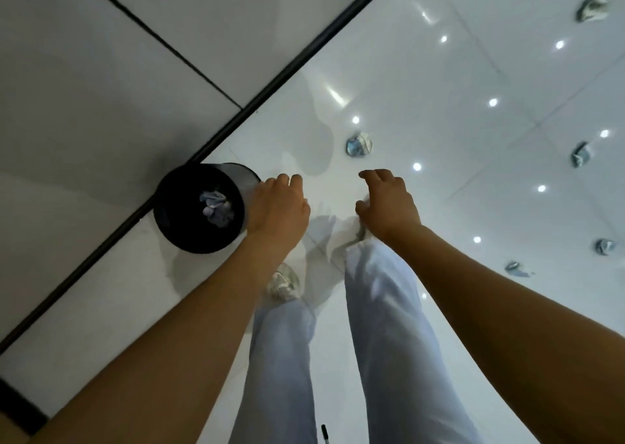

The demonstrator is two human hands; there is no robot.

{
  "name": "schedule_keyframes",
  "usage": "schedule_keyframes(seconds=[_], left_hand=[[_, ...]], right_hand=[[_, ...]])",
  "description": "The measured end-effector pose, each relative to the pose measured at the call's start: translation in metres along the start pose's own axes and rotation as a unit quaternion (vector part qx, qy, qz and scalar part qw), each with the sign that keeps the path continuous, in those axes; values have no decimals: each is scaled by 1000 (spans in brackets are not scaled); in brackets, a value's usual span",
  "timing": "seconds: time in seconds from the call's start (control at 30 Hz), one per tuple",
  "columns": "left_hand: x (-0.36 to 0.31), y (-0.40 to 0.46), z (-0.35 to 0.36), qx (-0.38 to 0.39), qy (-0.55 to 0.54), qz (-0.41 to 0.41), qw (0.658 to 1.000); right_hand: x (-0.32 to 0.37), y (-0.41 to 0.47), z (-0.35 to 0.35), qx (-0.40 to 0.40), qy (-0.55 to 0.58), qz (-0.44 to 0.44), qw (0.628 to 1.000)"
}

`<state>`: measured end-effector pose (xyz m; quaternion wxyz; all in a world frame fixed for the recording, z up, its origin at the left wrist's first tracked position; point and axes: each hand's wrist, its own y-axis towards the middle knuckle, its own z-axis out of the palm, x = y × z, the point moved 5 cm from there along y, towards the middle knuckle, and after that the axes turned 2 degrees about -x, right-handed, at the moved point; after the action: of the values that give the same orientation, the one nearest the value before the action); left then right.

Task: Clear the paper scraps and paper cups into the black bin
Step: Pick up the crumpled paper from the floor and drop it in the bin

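Observation:
The black bin (169, 220) stands on the white floor by the wall, with crumpled paper (216, 205) inside it. My left hand (279, 207) hovers just right of the bin's rim, fingers loosely curled, holding nothing. My right hand (387, 203) hangs further right above my feet, fingers relaxed and empty. A crumpled scrap (359, 144) lies on the floor just beyond my hands. More scraps lie to the right: one at the top right (592, 8), one at mid right (582, 154), and two lower right (604, 247) (516, 268).
A dark baseboard strip (270, 88) runs diagonally along the grey wall on the left. My legs in pale trousers (382, 325) and white shoes (283, 283) stand below the hands. Glossy floor tiles reflect ceiling lights.

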<state>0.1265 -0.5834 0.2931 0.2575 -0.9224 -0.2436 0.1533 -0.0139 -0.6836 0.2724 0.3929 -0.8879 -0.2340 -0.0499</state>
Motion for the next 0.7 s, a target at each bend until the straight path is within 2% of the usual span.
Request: schedule_keyframes(seconds=[0.37, 0.7], left_hand=[[-93, 102, 22, 46, 10, 11, 999], [-75, 180, 100, 85, -1, 20, 996]], right_hand=[[-93, 84, -32, 21, 5, 4, 1000], [-130, 185, 28, 22, 18, 7, 1000]])
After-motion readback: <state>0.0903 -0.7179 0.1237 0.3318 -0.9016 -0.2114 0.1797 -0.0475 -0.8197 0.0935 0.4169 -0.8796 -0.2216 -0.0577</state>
